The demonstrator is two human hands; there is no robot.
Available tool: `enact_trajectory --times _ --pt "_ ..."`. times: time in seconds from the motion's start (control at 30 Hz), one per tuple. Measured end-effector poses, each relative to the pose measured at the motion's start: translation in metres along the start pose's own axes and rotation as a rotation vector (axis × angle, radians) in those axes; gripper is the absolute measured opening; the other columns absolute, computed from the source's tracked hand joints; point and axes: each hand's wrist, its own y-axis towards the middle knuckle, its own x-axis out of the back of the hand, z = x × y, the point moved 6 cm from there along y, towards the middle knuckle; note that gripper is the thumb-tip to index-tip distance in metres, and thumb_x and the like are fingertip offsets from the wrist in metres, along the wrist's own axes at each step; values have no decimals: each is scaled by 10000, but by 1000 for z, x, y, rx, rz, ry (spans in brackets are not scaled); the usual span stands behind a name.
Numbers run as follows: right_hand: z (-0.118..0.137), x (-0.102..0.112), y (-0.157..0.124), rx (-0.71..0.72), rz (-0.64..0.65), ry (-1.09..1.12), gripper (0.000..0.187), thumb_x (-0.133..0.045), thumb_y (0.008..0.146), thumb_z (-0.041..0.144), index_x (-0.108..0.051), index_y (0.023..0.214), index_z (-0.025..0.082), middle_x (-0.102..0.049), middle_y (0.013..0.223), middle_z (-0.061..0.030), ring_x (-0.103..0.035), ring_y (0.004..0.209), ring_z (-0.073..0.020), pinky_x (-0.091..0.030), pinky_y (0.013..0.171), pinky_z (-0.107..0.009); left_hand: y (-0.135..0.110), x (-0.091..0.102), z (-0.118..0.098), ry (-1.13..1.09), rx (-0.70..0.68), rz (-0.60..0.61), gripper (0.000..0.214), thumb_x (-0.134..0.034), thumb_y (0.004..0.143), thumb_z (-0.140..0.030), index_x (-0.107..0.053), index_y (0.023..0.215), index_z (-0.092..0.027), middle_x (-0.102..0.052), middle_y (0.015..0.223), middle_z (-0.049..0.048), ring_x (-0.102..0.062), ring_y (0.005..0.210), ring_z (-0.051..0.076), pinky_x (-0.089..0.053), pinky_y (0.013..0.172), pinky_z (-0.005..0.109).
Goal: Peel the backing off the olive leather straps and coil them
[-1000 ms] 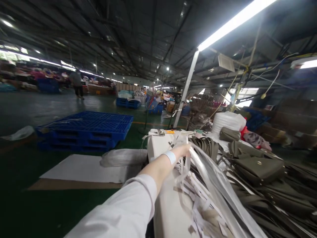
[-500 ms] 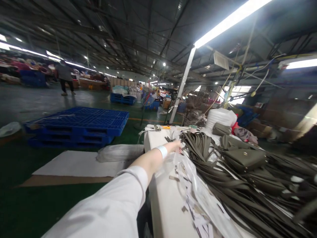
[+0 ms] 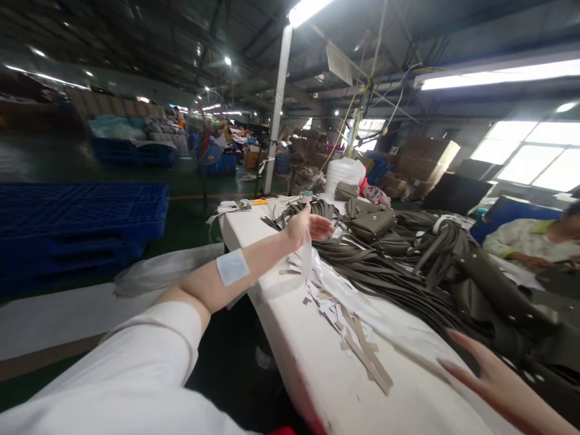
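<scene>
My left hand (image 3: 310,228) reaches across the white table (image 3: 281,320), its fingers stretched out to the right and thumb raised. A strip of clear plastic sheet (image 3: 307,257) hangs against its palm side; whether the hand grips it I cannot tell for certain, but the fingers look spread. My right hand (image 3: 492,374) is at the lower right with thumb and fingers apart, over or just at the plastic sheet's near edge. Dark olive straps (image 3: 399,290) lie in a long bundle beyond both hands. Between them, grey-brown and white scrap strips (image 3: 348,326) are scattered on the table.
Olive bags (image 3: 374,223) lie behind the straps, near a white foam roll (image 3: 344,175). An orange-handled tool (image 3: 259,202) rests at the table's far end. Blue pallets (image 3: 81,223) stand on the floor at left. Another person (image 3: 525,238) sits across at right.
The view has swung right. My left hand has opened from a closed grasp near the plastic, and my right hand has come into view at the lower right.
</scene>
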Motion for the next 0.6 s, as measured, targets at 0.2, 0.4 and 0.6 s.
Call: enact_trajectory --times 0.2,0.4,0.6 --pt "215 -38 2 324 303 688 865 -754 706 538 -384 1423 225 -505 1406 -123 -471 1284 -287 -353 1085 -454 -101 -109 30 61 -297 265 671 -317 904 -691 -718 1027 -168 -686 1160 121 -584 1149 273 -424 994 400" --pt "247 -112 -58 9 611 948 471 -532 850 615 -637 842 156 -481 434 78 -506 427 -106 -478 764 -346 -107 -23 27 15 -442 -41 263 -707 784 -348 -729 1007 -210 -637 1254 72 -500 1250 258 -335 1071 371" --pt "186 -162 -96 -158 629 730 374 -536 830 536 -608 804 170 -594 548 24 -584 508 -136 -423 574 -262 -94 106 40 -258 -267 -410 132 -699 702 -211 -707 820 -152 -718 1044 86 -617 1063 210 -450 862 292"
